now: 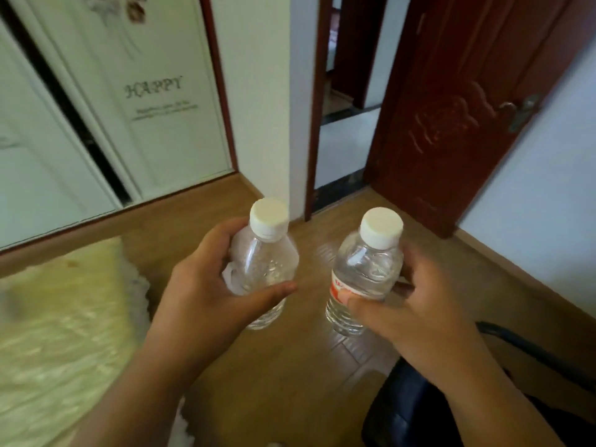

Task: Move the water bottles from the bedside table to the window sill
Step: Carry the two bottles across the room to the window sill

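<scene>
I hold two clear plastic water bottles with white caps upright above the wooden floor. My left hand [200, 291] is wrapped around the left bottle [269, 262], thumb across its front. My right hand [409, 304] grips the right bottle [367, 272], which carries a red and white label under my thumb. The two bottles are apart, side by side. Neither the bedside table nor the window sill is in view.
A bed with a yellowish cover [54, 333] lies at the left. White wardrobe doors [154, 101] stand behind it. A dark red door [451, 117] stands ajar ahead, beside a doorway. A dark chair [419, 411] sits at the lower right. Wooden floor [290, 375] stretches between them.
</scene>
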`<state>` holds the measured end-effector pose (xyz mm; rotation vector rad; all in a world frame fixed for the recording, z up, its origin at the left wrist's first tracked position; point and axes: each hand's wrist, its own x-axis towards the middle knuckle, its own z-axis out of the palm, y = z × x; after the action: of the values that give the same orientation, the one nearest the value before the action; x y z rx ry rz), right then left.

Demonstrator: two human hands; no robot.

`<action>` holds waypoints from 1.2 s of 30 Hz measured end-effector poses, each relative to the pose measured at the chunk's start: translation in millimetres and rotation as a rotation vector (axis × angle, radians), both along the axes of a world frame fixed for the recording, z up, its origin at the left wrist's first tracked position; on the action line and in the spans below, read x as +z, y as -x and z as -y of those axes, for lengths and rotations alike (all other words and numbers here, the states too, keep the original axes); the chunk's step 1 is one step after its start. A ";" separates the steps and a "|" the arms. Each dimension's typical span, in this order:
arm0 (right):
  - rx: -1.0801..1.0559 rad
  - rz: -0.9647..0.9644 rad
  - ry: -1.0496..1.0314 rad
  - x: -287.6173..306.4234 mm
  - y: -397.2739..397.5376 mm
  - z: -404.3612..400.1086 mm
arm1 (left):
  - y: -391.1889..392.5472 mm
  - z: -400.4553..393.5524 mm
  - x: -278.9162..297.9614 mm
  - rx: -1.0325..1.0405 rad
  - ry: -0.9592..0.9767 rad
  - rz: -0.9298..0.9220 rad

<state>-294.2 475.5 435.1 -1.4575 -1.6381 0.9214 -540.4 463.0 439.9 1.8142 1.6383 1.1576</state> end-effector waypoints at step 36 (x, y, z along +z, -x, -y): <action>0.491 0.054 -0.026 -4.0 209.6 -49.3 | 171.4 61.8 -11.9 0.502 0.075 0.101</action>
<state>-503.8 524.9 431.1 -1.0842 -2.0884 1.1235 -711.8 401.2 428.1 1.3068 2.1109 1.3387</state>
